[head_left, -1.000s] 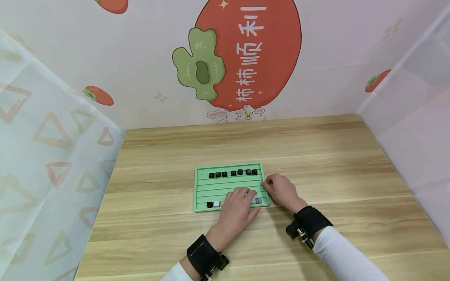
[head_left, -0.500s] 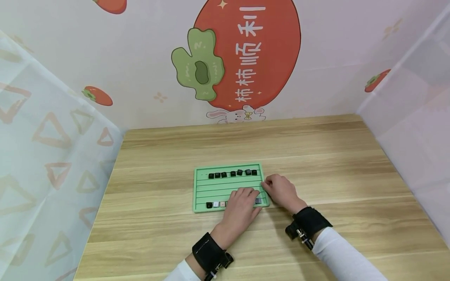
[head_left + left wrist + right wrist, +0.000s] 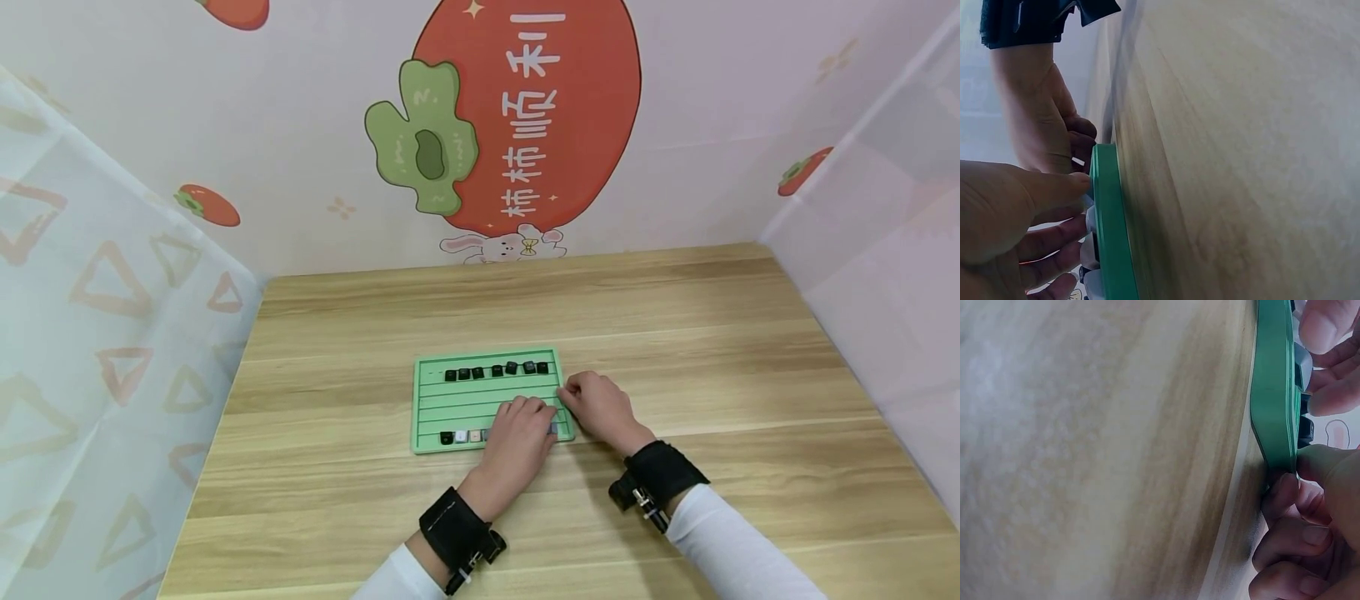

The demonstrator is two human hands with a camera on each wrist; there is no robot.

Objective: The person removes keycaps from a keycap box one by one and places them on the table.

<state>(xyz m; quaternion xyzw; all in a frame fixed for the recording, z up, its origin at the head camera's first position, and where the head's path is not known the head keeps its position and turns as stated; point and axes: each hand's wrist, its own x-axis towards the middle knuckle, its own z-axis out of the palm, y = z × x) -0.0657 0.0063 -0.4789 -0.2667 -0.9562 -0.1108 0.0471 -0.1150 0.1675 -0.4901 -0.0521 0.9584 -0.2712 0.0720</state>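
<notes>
A green ridged tray [image 3: 450, 406] lies on the wooden table. Small black keycaps [image 3: 478, 372] stand in a row along its far side. Along the near side runs a second row with black, white [image 3: 461, 437] and grey keycaps, partly covered by my left hand [image 3: 517, 442]. That hand reaches over the row's right end with fingers spread and bent a little; in the right wrist view a fingertip meets a dark keycap [image 3: 1305, 404], thumb apart. My right hand [image 3: 600, 408] grips the tray's right edge, thumb on the rim and fingers curled below.
Bare wood table [image 3: 315, 467] surrounds the tray. Behind it rises a printed wall [image 3: 300, 125], with pale curtains [image 3: 120, 333] at both sides. Each wrist wears a black strap [image 3: 663, 475] with a small camera.
My left hand has slid rightward along the near row, uncovering more keycaps on its left and covering those at the right end. My right hand stays on the tray's edge.
</notes>
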